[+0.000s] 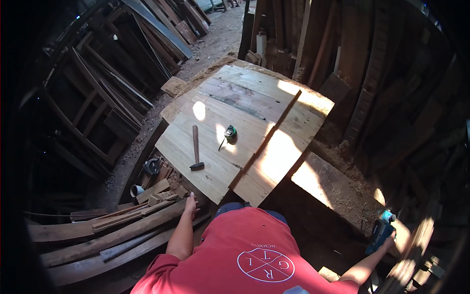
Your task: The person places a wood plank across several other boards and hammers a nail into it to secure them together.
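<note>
Head view: right hand [390, 240] is gripping a teal-and-black power tool [380, 236] far out to the right, well apart from the light boards [254, 100]. Left hand [191, 203] is holding nothing, fingers loosely bent, hovering near the boards' close left corner by the scrap wood [156, 196]. Hammer [196, 147] and green tape measure [230, 133] are lying on the boards, left of a long dark strip [267, 139], both untouched.
</note>
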Demonstrator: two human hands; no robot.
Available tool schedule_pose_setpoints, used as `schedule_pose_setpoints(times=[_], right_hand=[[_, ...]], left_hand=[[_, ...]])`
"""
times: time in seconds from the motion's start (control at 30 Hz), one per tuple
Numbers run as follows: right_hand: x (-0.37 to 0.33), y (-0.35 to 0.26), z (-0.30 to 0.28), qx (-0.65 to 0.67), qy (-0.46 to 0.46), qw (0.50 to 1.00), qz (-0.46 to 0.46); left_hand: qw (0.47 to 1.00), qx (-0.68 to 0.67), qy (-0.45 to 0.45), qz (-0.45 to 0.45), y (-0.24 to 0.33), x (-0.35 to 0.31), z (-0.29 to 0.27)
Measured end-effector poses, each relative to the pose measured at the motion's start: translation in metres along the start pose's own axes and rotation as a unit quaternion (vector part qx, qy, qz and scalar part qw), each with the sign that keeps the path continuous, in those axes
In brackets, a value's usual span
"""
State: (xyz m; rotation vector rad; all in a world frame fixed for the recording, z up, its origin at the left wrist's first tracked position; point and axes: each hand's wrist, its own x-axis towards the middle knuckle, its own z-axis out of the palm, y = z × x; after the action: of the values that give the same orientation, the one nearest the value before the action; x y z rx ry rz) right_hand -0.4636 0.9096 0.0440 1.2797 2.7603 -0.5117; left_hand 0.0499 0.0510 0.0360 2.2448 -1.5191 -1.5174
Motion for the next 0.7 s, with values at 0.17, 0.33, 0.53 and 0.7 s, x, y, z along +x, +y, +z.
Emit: schedule_pose_setpoints(times=[0.17, 0.33, 0.53, 0.7], right_hand=[[-0.015, -0.021, -0.005, -0.002, 0.066, 0.997, 0.031], [-0.056, -0.033, 0.009, -0.002, 0.209, 0.977, 0.035], [-0.125, -0.042, 0.077, 0.009, 0.416, 0.906, -0.077], [-0.321, -0.099, 0.154, 0.043, 0.219, 0.927, -0.302]], left_hand=[[0.999, -0.028, -0.02, 0.001, 0.015, 0.02, 0.014], [0.958, -0.278, -0.066, -0.022, 0.029, 0.014, 0.032], [0.927, -0.35, -0.046, 0.125, -0.001, 0.068, 0.069], [0.911, -0.388, -0.013, 0.138, -0.004, 0.05, 0.092]])
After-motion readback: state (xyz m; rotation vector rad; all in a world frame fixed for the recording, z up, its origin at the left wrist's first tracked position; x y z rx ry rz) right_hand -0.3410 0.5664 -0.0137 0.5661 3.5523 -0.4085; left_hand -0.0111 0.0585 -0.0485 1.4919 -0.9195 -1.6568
